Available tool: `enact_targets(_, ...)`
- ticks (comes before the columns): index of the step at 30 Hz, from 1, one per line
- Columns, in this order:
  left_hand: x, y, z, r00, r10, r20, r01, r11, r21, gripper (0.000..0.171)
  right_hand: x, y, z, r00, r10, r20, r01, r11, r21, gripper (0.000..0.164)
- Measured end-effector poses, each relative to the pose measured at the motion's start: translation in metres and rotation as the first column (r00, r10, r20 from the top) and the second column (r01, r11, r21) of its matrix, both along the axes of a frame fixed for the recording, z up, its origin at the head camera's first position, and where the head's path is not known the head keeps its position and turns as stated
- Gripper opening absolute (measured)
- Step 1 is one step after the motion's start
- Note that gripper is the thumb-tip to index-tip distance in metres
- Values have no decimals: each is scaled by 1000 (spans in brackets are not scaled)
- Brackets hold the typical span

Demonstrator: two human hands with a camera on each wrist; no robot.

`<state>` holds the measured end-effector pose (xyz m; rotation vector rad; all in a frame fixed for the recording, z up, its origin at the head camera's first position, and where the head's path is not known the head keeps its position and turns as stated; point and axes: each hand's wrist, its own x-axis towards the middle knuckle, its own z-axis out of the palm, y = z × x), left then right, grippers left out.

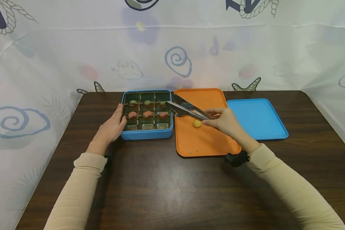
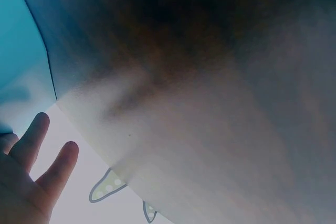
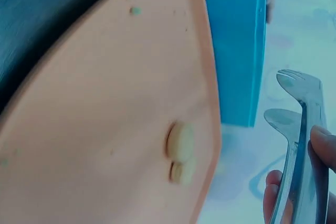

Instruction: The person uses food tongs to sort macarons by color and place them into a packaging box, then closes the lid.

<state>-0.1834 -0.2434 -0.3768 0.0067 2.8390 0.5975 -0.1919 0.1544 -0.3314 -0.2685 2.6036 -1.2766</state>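
Note:
My left hand point(image 1: 110, 129) rests along the left side of a blue box point(image 1: 146, 135), fingers fairly straight. Inside the box is a clear divided insert holding a row of small round green pieces point(image 1: 147, 102), with pink pieces point(image 1: 147, 113) in front of them. In my right hand point(image 1: 224, 123) I grip metal tongs point(image 3: 307, 124), whose tips are spread apart with nothing between them. The tongs' tips reach over the box's right rim in the head view. Near that hand, yellowish round pieces point(image 3: 180, 142) sit on an orange tray point(image 1: 207, 143).
Right of the orange tray lies a flat blue tray point(image 1: 257, 118). Small green crumbs point(image 3: 135, 10) dot the orange tray. Everything stands on a dark wooden table point(image 1: 166, 185), with a patterned white cloth point(image 1: 161, 38) hanging behind.

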Motion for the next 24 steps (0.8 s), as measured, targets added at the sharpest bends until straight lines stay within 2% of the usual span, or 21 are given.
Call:
enact_targets(7,0,-1,0,1000,7,6,-7,1000,-7,64,-4,19,-2,999,-42,-21,43,997,68,47)
enact_targets(16,-1,0,-1,1000,4,11,-4,1000,-8,64,-10,41,-14,994,-89,-55,97,984,149,47)
enact_targets(24,0,1,0,1000,4,7,-4,1000,-10,64,-10,51,-20,994,-110,-13,110,977,184,49)
